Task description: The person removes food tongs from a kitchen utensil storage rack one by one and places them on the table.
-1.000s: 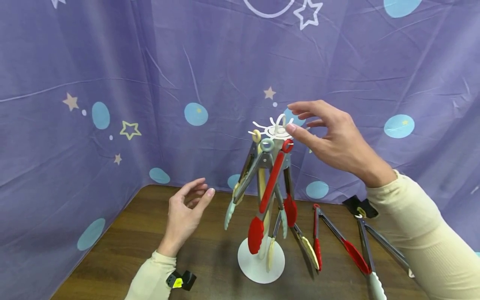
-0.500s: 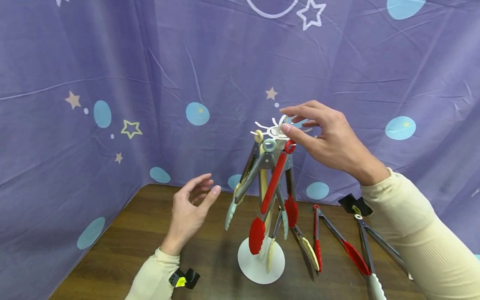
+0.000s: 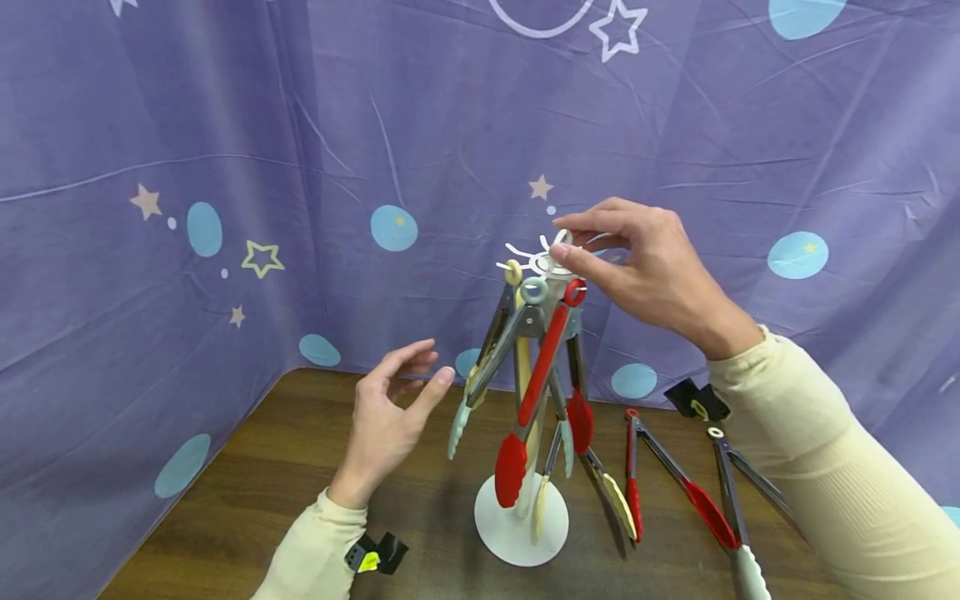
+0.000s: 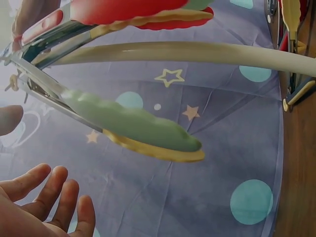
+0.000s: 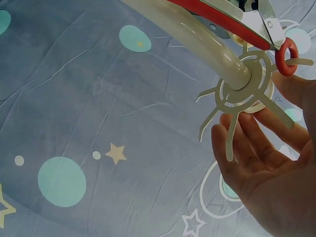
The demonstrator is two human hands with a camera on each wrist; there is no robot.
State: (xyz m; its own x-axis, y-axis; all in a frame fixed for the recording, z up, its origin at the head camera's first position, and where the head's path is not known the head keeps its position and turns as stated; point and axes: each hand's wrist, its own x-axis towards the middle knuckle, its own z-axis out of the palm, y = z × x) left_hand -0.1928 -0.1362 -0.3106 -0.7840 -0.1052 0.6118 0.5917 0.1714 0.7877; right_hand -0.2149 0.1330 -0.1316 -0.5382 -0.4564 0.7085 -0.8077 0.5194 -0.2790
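A white rotating stand (image 3: 551, 515) with a ring of hooks bears several tongs: red ones (image 3: 546, 358), mint-tipped ones (image 3: 534, 290) and yellow ones (image 3: 513, 271). At its top, my right hand (image 3: 652, 262) pinches the white loop (image 3: 564, 237) between thumb and forefinger. Seen from below in the right wrist view, the fingers (image 5: 247, 143) curve round behind the hook disc (image 5: 264, 81). Left of the stand, my left hand (image 3: 384, 425) hangs in the air, fingers loosely bent, holding nothing. Mint and yellow tong heads (image 4: 133, 121) hang beside it in the left wrist view.
On the wooden table (image 3: 225, 517), right of the stand, lie yellow-tipped tongs (image 3: 618, 504), red tongs (image 3: 708, 512) and white-tipped tongs (image 3: 752, 575). My right sleeve (image 3: 817, 450) covers part of the white-tipped pair. A purple patterned curtain (image 3: 420, 100) hangs behind the table.
My right hand has moved left, its thumb and forefinger closing on the loop. My left hand has come slightly right and up toward the stand. The tongs hang as before.
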